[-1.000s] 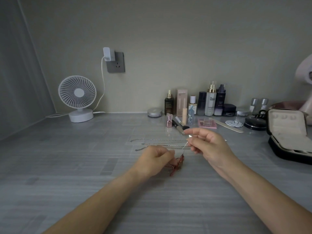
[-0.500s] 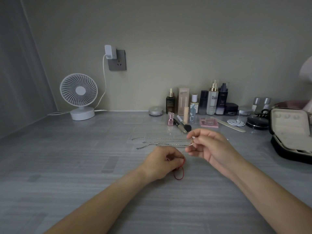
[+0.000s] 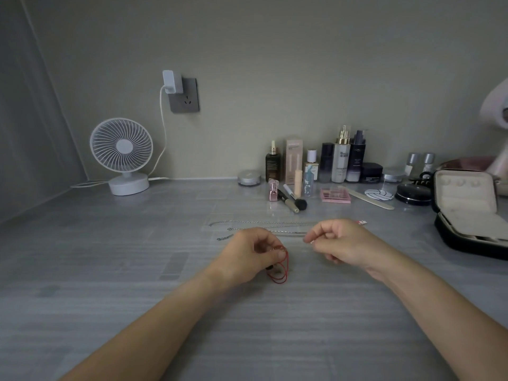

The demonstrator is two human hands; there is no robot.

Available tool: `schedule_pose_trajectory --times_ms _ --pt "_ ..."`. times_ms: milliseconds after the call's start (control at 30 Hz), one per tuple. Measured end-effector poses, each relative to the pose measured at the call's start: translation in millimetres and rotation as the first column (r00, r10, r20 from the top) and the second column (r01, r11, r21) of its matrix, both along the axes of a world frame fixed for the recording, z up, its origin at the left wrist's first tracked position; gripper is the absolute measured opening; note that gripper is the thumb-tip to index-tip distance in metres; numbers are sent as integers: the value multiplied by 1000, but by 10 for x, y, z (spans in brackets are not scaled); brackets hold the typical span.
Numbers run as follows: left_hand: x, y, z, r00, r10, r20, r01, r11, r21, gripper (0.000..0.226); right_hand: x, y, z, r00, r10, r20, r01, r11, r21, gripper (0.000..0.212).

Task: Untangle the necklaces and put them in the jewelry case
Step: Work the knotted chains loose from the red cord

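My left hand [image 3: 247, 254] rests on the grey table and pinches a red cord necklace [image 3: 281, 266], whose loops hang below my fingers. My right hand [image 3: 341, 242] is beside it, thumb and forefinger pinched on something small and silvery, likely a chain end; I cannot tell for sure. Several silver chains [image 3: 261, 228] lie stretched out side by side on the table just beyond both hands. The black jewelry case [image 3: 467, 213] stands open at the right edge, with a pale lining.
A white desk fan [image 3: 122, 155] stands back left, its cable running to a wall socket. Cosmetic bottles [image 3: 341, 158], a makeup brush [image 3: 295, 200], a pink palette [image 3: 335, 195], a nail file and compacts line the back of the table.
My right hand has lowered and moved right, away from my left hand. The red cord has gathered into loops under my left fingers.
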State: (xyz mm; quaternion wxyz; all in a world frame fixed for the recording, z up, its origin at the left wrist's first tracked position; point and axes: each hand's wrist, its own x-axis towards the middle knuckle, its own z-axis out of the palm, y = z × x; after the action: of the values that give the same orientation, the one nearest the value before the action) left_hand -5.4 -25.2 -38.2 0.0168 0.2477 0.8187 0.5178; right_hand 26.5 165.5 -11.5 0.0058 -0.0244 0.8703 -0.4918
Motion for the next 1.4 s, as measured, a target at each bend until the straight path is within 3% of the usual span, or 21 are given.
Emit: schedule_pose_trajectory --times_ms 133,267,700,933,1033,1233,1400 --pt "-23 -36 -21 1000 -10 -19 7 992 -128 15 4 15 21 1000 -28 5 28 980 -196 12" --pt "-12 -38 -14 999 -32 26 34 994 -102 15 7 16 54 999 1 44 18 901 -433 11" --pt "25 -23 31 969 -145 201 131 988 81 17 30 -41 95 998 61 8 -40 735 -677 22" --pt "45 -30 39 955 -205 214 186 977 107 12 26 -58 65 993 119 -16 -97 716 -692 20" --pt "38 -45 34 967 -166 191 150 984 97 10 27 -21 63 994 112 1 -85 759 -645 16" --pt "3 -86 44 985 -80 150 67 993 94 15 28 5 31 995 101 12 -90 925 -368 9" --pt "-20 -102 64 990 -23 139 7 993 115 20 30 8 14 994 108 -12 -109 986 -124 8"
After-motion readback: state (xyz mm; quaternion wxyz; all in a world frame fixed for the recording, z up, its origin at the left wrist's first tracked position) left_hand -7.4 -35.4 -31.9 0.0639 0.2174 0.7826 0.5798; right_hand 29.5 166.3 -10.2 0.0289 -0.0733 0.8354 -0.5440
